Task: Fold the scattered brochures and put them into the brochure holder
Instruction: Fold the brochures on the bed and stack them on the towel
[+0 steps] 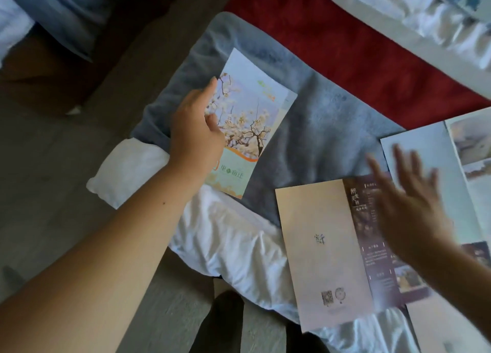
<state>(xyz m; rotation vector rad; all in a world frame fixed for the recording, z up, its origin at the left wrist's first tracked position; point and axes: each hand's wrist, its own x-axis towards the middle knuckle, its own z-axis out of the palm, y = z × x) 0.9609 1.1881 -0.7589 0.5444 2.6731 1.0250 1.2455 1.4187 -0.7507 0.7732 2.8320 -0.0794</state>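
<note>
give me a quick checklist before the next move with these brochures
1. Blossom brochure folded: ok, it shows as one narrow panel on the grey blanket.
2. Left hand grip on it: cannot tell; the hand is at its left edge, thumb on the cover.
3. Right hand free: ok, fingers spread, holding nothing, over the beige brochure.
4. Beige brochure folded: not ok, it lies opened out with a purple panel showing.
5. Far-right brochure folded: not ok, also opened out.
6. Brochure holder located: cannot tell, none is plainly in view.
</note>
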